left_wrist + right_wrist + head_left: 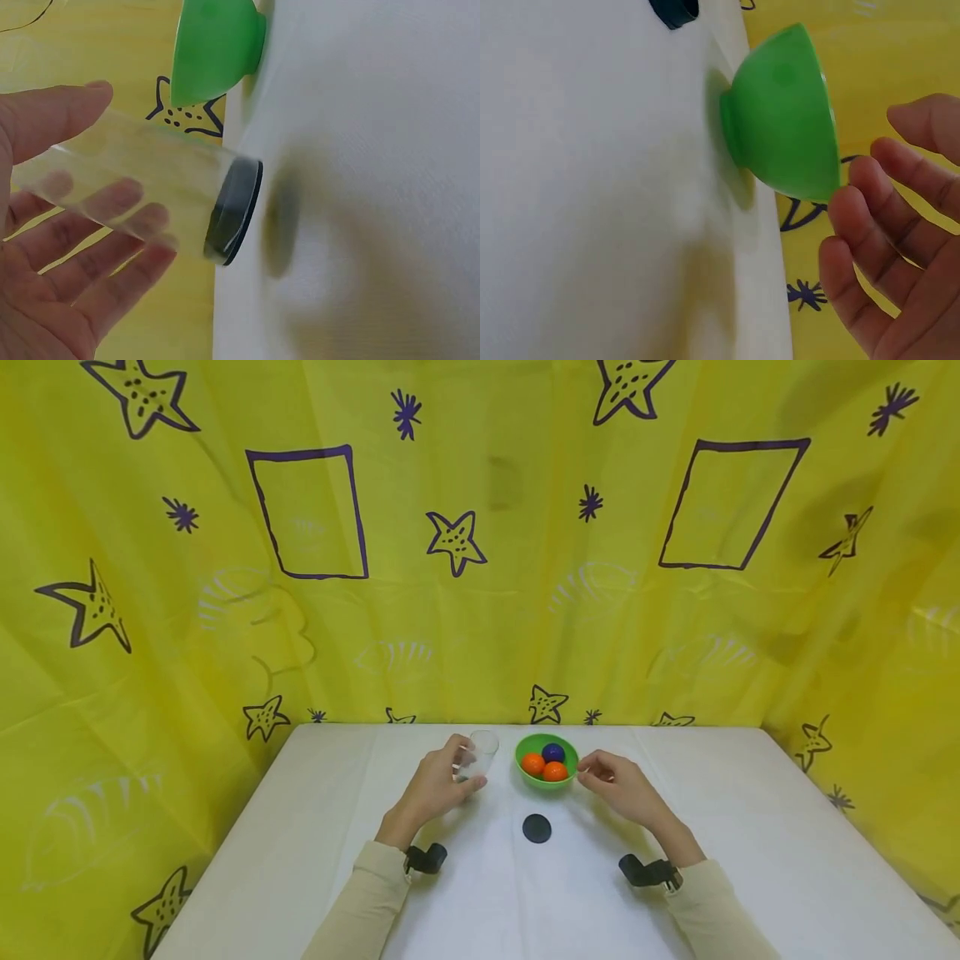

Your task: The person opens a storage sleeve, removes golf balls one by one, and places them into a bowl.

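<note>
My left hand (437, 779) holds a clear cylindrical jar (481, 758), thumb on one side and fingers on the other. Through its see-through wall in the left wrist view, the fingertips show, and a dark base (238, 210) closes its lower end. The jar leans a little, its shadow falling apart from the base. To its right stands a green bowl (784, 120) with two orange balls (555, 772) and a dark blue ball (553, 752) inside. My right hand (621, 787) is beside the bowl, fingers loosely bent, fingertips right at the rim, nothing between them and the thumb.
A black round disc (537, 828) lies flat on the white-covered table (480, 910), nearer to me than the bowl. Behind the table's far edge hangs a yellow curtain (517, 618) with drawn stars, which also runs along both sides.
</note>
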Demonstrator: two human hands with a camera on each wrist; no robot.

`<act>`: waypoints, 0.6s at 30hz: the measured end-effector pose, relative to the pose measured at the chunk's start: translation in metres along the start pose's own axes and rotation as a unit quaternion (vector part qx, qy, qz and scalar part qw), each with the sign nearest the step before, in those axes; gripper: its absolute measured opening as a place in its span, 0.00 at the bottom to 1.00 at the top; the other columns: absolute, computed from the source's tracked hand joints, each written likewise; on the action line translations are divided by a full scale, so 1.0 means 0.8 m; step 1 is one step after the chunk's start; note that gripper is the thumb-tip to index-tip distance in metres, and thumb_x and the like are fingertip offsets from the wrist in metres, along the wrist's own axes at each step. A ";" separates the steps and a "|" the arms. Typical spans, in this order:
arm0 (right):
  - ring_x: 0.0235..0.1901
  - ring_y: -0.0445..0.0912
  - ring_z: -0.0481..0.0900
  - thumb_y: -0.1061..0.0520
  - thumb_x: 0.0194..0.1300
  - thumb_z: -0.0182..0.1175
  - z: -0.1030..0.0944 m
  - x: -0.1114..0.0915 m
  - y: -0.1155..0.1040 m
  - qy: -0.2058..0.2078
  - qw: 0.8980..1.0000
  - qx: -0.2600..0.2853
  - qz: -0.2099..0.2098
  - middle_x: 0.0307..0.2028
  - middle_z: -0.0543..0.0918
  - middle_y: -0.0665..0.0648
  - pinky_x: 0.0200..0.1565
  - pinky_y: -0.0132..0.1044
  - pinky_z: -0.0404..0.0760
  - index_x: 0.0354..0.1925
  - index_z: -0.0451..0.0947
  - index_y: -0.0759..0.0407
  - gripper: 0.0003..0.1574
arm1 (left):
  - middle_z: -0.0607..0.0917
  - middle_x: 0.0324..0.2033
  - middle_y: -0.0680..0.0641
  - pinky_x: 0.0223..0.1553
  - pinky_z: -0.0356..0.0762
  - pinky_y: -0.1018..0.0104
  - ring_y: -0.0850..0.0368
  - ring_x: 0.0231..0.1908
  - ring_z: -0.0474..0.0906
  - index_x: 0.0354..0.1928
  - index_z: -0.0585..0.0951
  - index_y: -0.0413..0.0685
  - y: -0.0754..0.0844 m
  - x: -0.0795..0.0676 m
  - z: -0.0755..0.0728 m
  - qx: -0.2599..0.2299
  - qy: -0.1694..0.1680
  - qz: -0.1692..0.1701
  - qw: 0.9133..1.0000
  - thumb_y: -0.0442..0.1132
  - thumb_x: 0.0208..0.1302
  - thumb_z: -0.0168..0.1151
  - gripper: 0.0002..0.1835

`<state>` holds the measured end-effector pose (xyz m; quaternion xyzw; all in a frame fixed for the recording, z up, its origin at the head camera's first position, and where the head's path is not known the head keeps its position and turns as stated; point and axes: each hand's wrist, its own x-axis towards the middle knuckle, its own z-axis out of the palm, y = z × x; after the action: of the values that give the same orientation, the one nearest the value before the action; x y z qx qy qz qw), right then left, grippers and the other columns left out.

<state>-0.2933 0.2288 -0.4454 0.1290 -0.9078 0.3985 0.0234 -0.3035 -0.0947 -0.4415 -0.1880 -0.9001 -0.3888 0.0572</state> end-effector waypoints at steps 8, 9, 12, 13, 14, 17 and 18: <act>0.38 0.47 0.77 0.49 0.67 0.59 -0.028 -0.005 0.008 -0.017 1.000 0.011 -0.008 0.40 0.83 0.57 0.38 0.34 0.78 0.47 0.77 0.60 0.17 | 0.83 0.44 0.45 0.45 0.80 0.58 0.51 0.43 0.81 0.58 0.66 0.51 -0.010 0.001 0.003 -0.026 0.014 -0.009 1.000 0.45 0.55 0.72 0.32; 0.38 0.47 0.77 0.49 0.67 0.59 -0.031 -0.006 0.009 -0.017 1.000 0.011 -0.008 0.40 0.83 0.58 0.38 0.34 0.78 0.47 0.77 0.60 0.17 | 0.83 0.44 0.45 0.45 0.80 0.58 0.52 0.42 0.81 0.58 0.66 0.51 -0.010 0.000 0.003 -0.029 0.014 -0.012 0.999 0.45 0.55 0.72 0.32; 0.37 0.48 0.77 0.49 0.68 0.59 -0.037 -0.007 0.011 -0.016 1.000 0.012 -0.009 0.41 0.83 0.61 0.38 0.34 0.78 0.47 0.77 0.59 0.16 | 0.83 0.44 0.44 0.46 0.80 0.58 0.51 0.42 0.81 0.57 0.66 0.49 -0.010 0.000 0.003 -0.036 0.010 -0.007 0.999 0.45 0.55 0.72 0.31; 0.37 0.48 0.77 0.49 0.68 0.59 -0.038 -0.007 0.012 -0.016 1.000 0.011 -0.008 0.41 0.83 0.62 0.38 0.34 0.78 0.47 0.77 0.58 0.16 | 0.83 0.44 0.44 0.45 0.80 0.58 0.52 0.43 0.81 0.57 0.67 0.50 -0.010 0.000 0.003 -0.037 0.007 -0.008 0.999 0.45 0.55 0.72 0.31; 0.37 0.47 0.77 0.49 0.68 0.59 -0.039 -0.007 0.012 -0.016 1.000 0.011 -0.007 0.41 0.83 0.62 0.38 0.34 0.78 0.47 0.77 0.58 0.16 | 0.83 0.44 0.44 0.45 0.80 0.58 0.52 0.43 0.80 0.56 0.67 0.50 -0.011 0.000 0.004 -0.036 0.004 -0.011 0.999 0.45 0.55 0.72 0.30; 0.36 0.47 0.77 0.48 0.68 0.58 -0.041 -0.007 0.013 -0.017 1.000 0.010 -0.004 0.41 0.83 0.63 0.38 0.34 0.78 0.47 0.77 0.58 0.16 | 0.83 0.44 0.46 0.46 0.79 0.59 0.53 0.43 0.80 0.55 0.68 0.52 -0.012 0.000 0.005 -0.033 -0.007 -0.020 0.999 0.46 0.55 0.72 0.29; 0.36 0.47 0.77 0.49 0.68 0.58 -0.041 -0.007 0.013 -0.018 1.000 0.010 -0.003 0.40 0.83 0.63 0.38 0.35 0.78 0.47 0.77 0.58 0.16 | 0.83 0.45 0.47 0.46 0.79 0.59 0.53 0.44 0.79 0.55 0.68 0.53 -0.013 0.000 0.005 -0.032 -0.011 -0.026 0.999 0.47 0.55 0.72 0.29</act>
<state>-0.2926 0.2606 -0.4309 0.1396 -0.9035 0.4052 0.0066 -0.3073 -0.0983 -0.4511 -0.1706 -0.8922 -0.4170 0.0314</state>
